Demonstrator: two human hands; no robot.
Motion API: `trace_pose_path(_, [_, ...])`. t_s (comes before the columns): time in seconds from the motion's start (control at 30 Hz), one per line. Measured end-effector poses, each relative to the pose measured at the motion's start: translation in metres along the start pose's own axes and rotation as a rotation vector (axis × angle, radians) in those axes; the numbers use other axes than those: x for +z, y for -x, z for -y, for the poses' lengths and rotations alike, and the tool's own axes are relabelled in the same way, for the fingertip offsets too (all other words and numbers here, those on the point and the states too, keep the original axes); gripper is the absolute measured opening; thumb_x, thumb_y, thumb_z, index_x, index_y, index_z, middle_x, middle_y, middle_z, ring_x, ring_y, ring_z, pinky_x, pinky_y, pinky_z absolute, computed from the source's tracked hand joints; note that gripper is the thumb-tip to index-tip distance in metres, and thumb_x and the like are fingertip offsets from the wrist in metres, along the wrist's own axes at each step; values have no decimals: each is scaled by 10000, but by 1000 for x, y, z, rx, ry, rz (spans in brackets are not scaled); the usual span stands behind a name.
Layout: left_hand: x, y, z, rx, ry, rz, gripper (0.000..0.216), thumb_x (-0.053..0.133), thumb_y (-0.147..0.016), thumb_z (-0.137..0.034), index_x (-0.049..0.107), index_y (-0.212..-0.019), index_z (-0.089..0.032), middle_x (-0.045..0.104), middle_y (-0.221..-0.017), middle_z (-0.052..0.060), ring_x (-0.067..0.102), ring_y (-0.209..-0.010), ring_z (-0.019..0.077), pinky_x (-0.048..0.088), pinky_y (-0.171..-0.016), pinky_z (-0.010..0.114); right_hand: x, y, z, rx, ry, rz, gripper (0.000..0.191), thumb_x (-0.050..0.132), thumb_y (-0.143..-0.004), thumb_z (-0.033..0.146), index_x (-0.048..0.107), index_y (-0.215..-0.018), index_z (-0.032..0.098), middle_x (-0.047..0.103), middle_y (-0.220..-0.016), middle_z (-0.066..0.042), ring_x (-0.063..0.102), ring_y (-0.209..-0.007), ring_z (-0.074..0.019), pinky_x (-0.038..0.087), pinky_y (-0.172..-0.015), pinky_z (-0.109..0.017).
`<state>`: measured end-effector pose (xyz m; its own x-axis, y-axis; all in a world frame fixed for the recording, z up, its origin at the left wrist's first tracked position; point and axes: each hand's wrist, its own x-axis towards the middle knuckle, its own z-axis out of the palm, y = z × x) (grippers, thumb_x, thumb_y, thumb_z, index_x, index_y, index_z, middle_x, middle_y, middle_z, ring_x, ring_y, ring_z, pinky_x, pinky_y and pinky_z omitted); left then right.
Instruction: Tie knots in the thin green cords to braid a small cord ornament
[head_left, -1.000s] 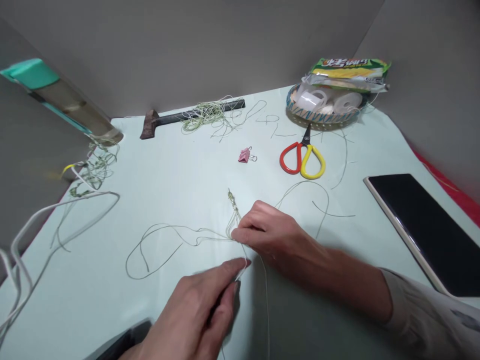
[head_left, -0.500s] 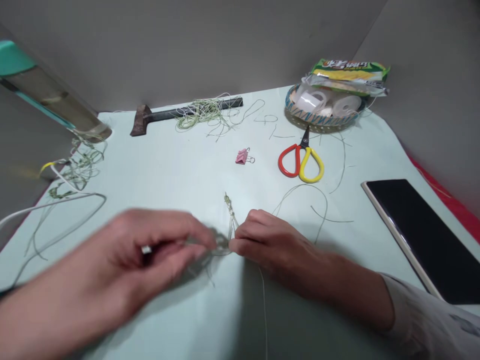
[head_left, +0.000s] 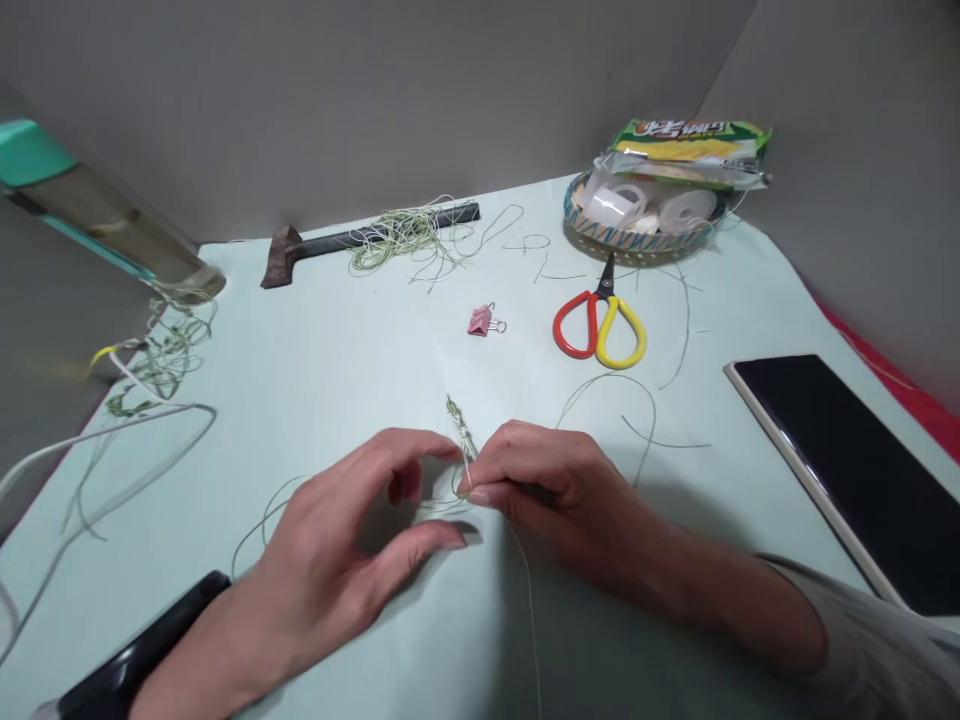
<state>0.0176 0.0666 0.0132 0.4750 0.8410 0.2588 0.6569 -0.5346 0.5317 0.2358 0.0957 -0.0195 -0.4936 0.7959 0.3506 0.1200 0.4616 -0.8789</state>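
Note:
A short knotted cord piece (head_left: 460, 424) in green and white lies in front of me, its loose strands running down to my hands. With thumb and fingers pinched, my right hand (head_left: 547, 480) grips the cords just below the knots. My left hand (head_left: 360, 530) is beside it, thumb and index finger spread apart around the strands, the index tip close to the cords. Thin strands pass under the left palm and come out at its left. One pale cord (head_left: 531, 600) trails down from the right hand toward the near edge.
Scissors (head_left: 600, 325) with red and yellow handles, a pink binder clip (head_left: 481, 320) and a hammer (head_left: 330, 243) under tangled cord (head_left: 397, 240) lie farther back. A basket (head_left: 637, 240) holds tape rolls and a packet. A phone (head_left: 840, 470) is at right, a bottle (head_left: 97, 205) at left.
My left hand has moved right, nearer the right hand, and its pinching thumb and index finger have spread apart. The right hand keeps its pinch in nearly the same place.

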Motion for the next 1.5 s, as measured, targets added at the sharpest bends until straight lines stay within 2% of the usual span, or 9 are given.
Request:
trace_pose_path(0.13, [9, -4, 4, 42, 16, 29, 281, 579, -1022, -311, 520, -1285, -231, 701, -917, 10, 656, -729, 139, 553, -712, 239, -1, 2, 4, 21, 26, 2, 184, 599, -949, 111, 699, -807, 171, 689, -774, -9, 625, -734, -127, 485, -674, -245])
trace_pose_path(0.33, [12, -5, 7, 53, 48, 58, 231, 552, -998, -101, 571, -1189, -229, 673, -921, 16, 639, -775, 147, 528, -718, 249, 3, 7, -2, -22, 140, -26, 207, 543, -967, 117, 685, -827, 171, 687, -767, -21, 610, -734, -141, 484, -694, -272])
trace_pose_path(0.6, [10, -7, 7, 126, 103, 77, 408, 445, -926, 70, 605, -1198, -188, 634, -977, 61, 606, -867, 170, 500, -715, 273, 6, 11, -3, -118, 309, -2, 230, 475, -955, 63, 639, -825, 159, 680, -768, -43, 585, -722, -156, 472, -692, -295])
trace_pose_path(0.7, [10, -7, 9, 66, 130, 78, 378, 448, -953, 41, 638, -1142, -226, 577, -985, 46, 578, -872, 171, 478, -702, 282, 7, 12, -2, -117, 355, 7, 250, 441, -951, 41, 634, -836, 152, 666, -778, -51, 577, -709, -156, 465, -661, -287])
trace_pose_path(0.8, [8, -7, 10, -46, 185, 134, 271, 495, -996, -40, 654, -1014, -259, 534, -1028, 33, 567, -885, 160, 479, -697, 263, 6, 13, -1, -111, 386, 20, 266, 425, -954, 26, 641, -846, 139, 636, -767, -53, 561, -688, -155, 456, -631, -283])
trace_pose_path(1.03, [4, -13, 11, -181, 286, 259, 239, 470, -1050, -189, 638, -898, -265, 548, -973, 20, 574, -901, 169, 484, -770, 267, 6, 12, 1, -128, 383, 70, 194, 462, -1011, 115, 637, -930, 141, 662, -832, -58, 587, -744, -161, 501, -699, -287])
trace_pose_path(1.13, [4, -14, 10, -196, 291, 275, 249, 456, -1053, -207, 629, -882, -259, 552, -967, 19, 581, -892, 174, 486, -772, 277, 6, 11, 2, -112, 372, 92, 164, 478, -1029, 164, 630, -967, 156, 689, -877, -59, 602, -758, -164, 509, -703, -291])
trace_pose_path(1.33, [5, -12, 10, -179, 254, 279, 238, 468, -1049, -210, 642, -899, -272, 559, -974, 7, 587, -901, 169, 489, -764, 275, 4, 10, 1, -73, 317, 129, 180, 522, -977, 90, 678, -892, 123, 667, -832, -56, 592, -732, -155, 479, -681, -280])
trace_pose_path(1.5, [11, -8, 13, -90, 153, 170, 200, 512, -1022, -137, 662, -1008, -269, 553, -1073, 22, 578, -993, 174, 482, -801, 285, 5, 8, -1, -1, 248, 128, 193, 523, -961, 85, 679, -856, 128, 667, -811, -50, 604, -726, -146, 477, -681, -264])
